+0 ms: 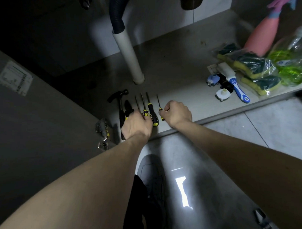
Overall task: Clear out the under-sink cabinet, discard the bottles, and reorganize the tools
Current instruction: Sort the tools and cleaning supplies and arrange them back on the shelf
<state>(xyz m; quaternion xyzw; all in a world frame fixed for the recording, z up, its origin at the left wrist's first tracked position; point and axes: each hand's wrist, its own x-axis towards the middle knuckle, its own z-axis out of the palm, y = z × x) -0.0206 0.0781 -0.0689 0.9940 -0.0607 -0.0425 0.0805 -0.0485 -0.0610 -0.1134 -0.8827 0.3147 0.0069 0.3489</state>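
A view looking down from a person's head into an open under-sink cabinet, both bare forearms reaching forward from the bottom of the frame. On the cabinet floor (180,89), near its front edge, a row of tools lies side by side with their tips pointing toward the back wall. From left to right: a black hammer (120,101), a pair of pliers (127,107) with dark jaws, then four screwdrivers with black and yellow handles.

The left hand (137,124) lies over the handles of the pliers and the two thin screwdrivers on the left, fingers spread forward and resting on them; how firmly it grips cannot be told. Just to its right lies the thickest screwdriver (152,115), untouched. The right hand (177,112) is curled into a loose fist, its fingers pinching the handle of the thin rightmost screwdriver (159,106), which lies on the cabinet floor.

A white drain pipe (129,55) rises from the floor behind the tools, with a dark ribbed hose entering its top. At the far right of the cabinet sit packaged green and yellow sponges (254,66), a blue and white brush (235,87), small white fittings, a green plastic bag and a pink rubber glove (264,35). A grey shoe (152,174) rests on the tiled room floor below.
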